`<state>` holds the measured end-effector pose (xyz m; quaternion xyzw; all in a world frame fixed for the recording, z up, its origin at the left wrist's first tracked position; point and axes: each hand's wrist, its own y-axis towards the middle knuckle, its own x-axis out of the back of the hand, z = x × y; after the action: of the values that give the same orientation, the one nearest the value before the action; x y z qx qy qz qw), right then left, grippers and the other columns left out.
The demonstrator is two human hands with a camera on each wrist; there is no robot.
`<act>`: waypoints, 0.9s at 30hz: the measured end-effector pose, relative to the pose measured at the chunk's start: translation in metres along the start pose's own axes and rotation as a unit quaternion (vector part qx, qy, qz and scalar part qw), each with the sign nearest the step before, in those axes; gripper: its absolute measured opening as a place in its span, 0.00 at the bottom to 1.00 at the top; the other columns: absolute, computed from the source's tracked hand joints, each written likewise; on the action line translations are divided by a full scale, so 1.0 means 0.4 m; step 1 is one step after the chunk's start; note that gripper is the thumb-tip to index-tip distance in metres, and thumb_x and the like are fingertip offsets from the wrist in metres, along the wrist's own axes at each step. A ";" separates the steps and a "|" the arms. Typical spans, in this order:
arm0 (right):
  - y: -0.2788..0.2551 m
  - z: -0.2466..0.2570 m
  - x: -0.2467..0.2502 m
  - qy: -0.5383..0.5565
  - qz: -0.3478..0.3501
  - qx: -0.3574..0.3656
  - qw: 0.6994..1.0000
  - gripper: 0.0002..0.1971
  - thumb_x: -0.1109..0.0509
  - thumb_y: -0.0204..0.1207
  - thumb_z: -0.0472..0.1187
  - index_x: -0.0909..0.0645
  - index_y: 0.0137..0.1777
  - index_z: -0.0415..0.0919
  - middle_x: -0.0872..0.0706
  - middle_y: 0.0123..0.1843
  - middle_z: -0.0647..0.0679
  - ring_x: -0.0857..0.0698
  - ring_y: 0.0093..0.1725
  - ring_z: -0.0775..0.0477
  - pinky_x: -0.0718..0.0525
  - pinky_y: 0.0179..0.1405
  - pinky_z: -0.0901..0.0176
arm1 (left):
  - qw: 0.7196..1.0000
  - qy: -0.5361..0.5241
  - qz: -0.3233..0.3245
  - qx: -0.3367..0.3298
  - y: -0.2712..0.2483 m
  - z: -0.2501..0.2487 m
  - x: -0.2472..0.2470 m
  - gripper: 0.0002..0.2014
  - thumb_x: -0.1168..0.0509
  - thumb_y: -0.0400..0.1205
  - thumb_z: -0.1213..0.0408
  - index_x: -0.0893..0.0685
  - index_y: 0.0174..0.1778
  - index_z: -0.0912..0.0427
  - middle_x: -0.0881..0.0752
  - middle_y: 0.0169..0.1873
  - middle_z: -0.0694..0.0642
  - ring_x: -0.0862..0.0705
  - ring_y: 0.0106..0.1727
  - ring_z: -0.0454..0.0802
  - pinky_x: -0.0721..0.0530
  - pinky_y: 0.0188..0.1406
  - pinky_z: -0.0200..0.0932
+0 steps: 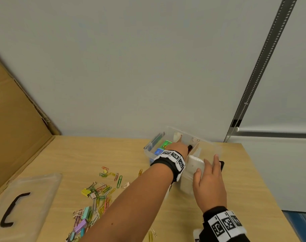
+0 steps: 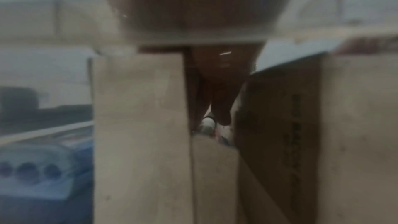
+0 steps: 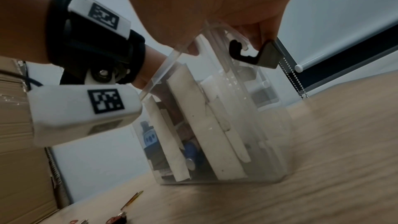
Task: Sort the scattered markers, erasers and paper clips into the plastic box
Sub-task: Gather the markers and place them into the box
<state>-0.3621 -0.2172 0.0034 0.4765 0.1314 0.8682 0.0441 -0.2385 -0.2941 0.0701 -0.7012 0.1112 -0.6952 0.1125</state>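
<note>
The clear plastic box (image 1: 183,134) stands at the back right of the wooden table. My left hand (image 1: 179,147) reaches down into its middle compartment. In the left wrist view two straight fingers (image 2: 221,105) hang between pale dividers (image 2: 140,125), their tips just above marker ends (image 2: 207,123). My right hand (image 1: 209,179) grips the box's near right rim (image 3: 159,74), with its fingers curled over it beside a black latch (image 3: 252,55). Green and blue erasers (image 1: 166,143) lie in the left compartment. Coloured paper clips and binder clips (image 1: 96,203) are scattered on the table to the left.
The box's clear lid (image 1: 35,198), with a black handle (image 1: 12,210), lies at the front left. A cardboard sheet (image 1: 12,128) leans along the left side. A grey wall runs right behind the box. The table's right edge (image 1: 263,186) is close to my right hand.
</note>
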 end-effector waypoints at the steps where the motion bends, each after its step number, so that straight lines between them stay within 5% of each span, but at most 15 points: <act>1: 0.000 0.000 0.000 -0.002 0.000 0.000 1.000 0.24 0.47 0.82 0.46 0.33 0.76 0.37 0.47 0.84 0.39 0.41 0.82 0.40 0.24 0.71 0.46 | 1.000 -0.008 -0.001 0.001 0.000 0.006 -0.002 0.15 0.45 0.86 0.64 0.18 0.61 0.67 0.16 0.61 0.65 0.17 0.61 0.62 0.20 0.57 0.51; 4: 0.002 0.000 -0.001 -0.008 0.003 0.002 1.000 0.25 0.48 0.82 0.47 0.33 0.76 0.37 0.48 0.84 0.39 0.41 0.82 0.40 0.25 0.72 0.45 | 0.998 -0.052 -0.025 -0.003 -0.016 0.029 0.001 0.15 0.45 0.86 0.63 0.17 0.59 0.67 0.14 0.57 0.65 0.16 0.59 0.63 0.20 0.57 0.52; 8: 0.003 -0.001 -0.001 -0.008 0.003 0.001 1.000 0.24 0.48 0.83 0.47 0.33 0.76 0.37 0.47 0.84 0.39 0.41 0.82 0.40 0.25 0.73 0.45 | 0.979 -0.148 -0.138 -0.035 -0.098 0.092 -0.005 0.13 0.46 0.86 0.64 0.16 0.57 0.58 0.11 0.46 0.59 0.13 0.48 0.57 0.15 0.52 0.52; 14: 0.005 -0.001 0.001 -0.013 0.001 -0.009 1.000 0.24 0.48 0.82 0.47 0.33 0.76 0.37 0.46 0.84 0.38 0.40 0.82 0.40 0.29 0.75 0.44 | 0.918 -0.289 -0.269 -0.030 -0.299 0.229 -0.095 0.15 0.42 0.85 0.62 0.19 0.66 0.48 0.13 0.57 0.42 0.15 0.57 0.38 0.16 0.60 0.42; 19: -0.001 0.005 0.005 -0.055 -0.002 -0.023 0.998 0.24 0.48 0.82 0.46 0.33 0.76 0.38 0.43 0.84 0.37 0.40 0.80 0.32 0.35 0.77 0.37 | 0.915 -0.301 -0.262 0.056 -0.463 0.379 -0.231 0.13 0.40 0.84 0.64 0.17 0.62 0.47 0.13 0.52 0.39 0.16 0.53 0.35 0.15 0.52 0.35; 22: -0.014 0.031 0.012 -0.073 -0.032 0.002 0.997 0.24 0.42 0.80 0.37 0.33 0.76 0.36 0.43 0.83 0.35 0.43 0.80 0.27 0.40 0.78 0.31 | 0.909 -0.312 -0.255 0.109 -0.534 0.479 -0.292 0.12 0.38 0.84 0.65 0.16 0.59 0.49 0.11 0.50 0.42 0.15 0.52 0.37 0.15 0.53 0.39; 27: -0.094 0.152 0.023 -0.024 -0.046 0.113 0.992 0.24 0.38 0.78 0.34 0.31 0.74 0.39 0.39 0.82 0.39 0.47 0.83 0.35 0.44 0.81 0.37 | 0.929 -0.266 -0.190 0.173 -0.567 0.645 -0.344 0.13 0.39 0.84 0.65 0.18 0.63 0.52 0.13 0.58 0.50 0.17 0.58 0.47 0.18 0.59 0.45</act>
<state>-0.3179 -0.1678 0.0316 0.4929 0.2494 0.8329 0.0330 0.0181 -0.0347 0.0082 -0.8380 -0.1808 -0.4999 0.1234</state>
